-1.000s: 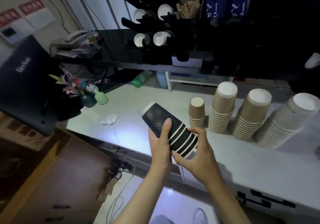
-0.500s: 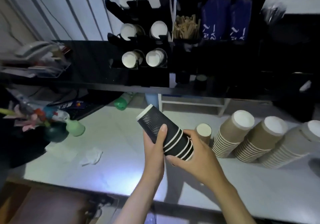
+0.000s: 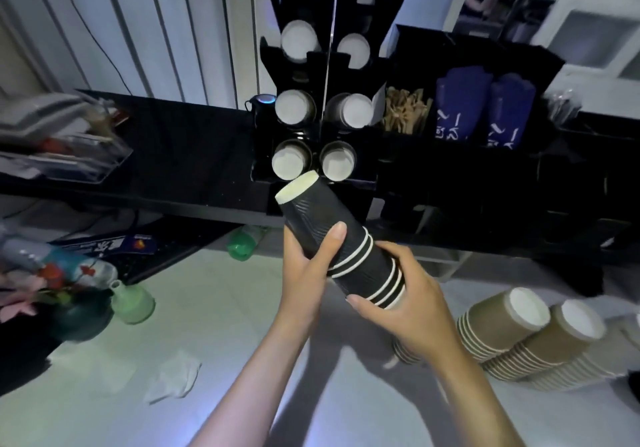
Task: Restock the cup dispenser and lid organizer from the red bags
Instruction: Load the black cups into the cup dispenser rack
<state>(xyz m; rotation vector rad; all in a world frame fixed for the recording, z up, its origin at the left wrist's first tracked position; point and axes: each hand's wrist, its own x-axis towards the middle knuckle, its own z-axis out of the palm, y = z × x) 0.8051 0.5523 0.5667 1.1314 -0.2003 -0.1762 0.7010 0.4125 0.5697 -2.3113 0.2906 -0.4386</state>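
Note:
A nested stack of black ripple cups (image 3: 313, 220) with white rims is held tilted, its closed white end pointing up at the dispenser. My left hand (image 3: 306, 266) grips the stack's middle, thumb across the front. My right hand (image 3: 403, 299) wraps the wide rim end from below. The black cup dispenser (image 3: 322, 76) stands on the dark shelf straight ahead, its round slots showing white cup bottoms. The stack's tip sits just below the two lowest slots, between them. No red bag is in view.
Stacks of brown cups (image 3: 502, 329) lie on the white counter (image 3: 214, 370) at the right. A black organizer holds wooden stirrers (image 3: 405, 111) and blue packets (image 3: 462, 107). A green bottle (image 3: 244, 242), a green vase (image 3: 133, 303), flowers and a crumpled tissue (image 3: 173, 381) lie at the left.
Both hands have lifted the black cup stack up and forward toward the dispenser's lowest slots. My view has tilted upward, so the dispenser looms closer and the brown stacks have dropped to the lower right.

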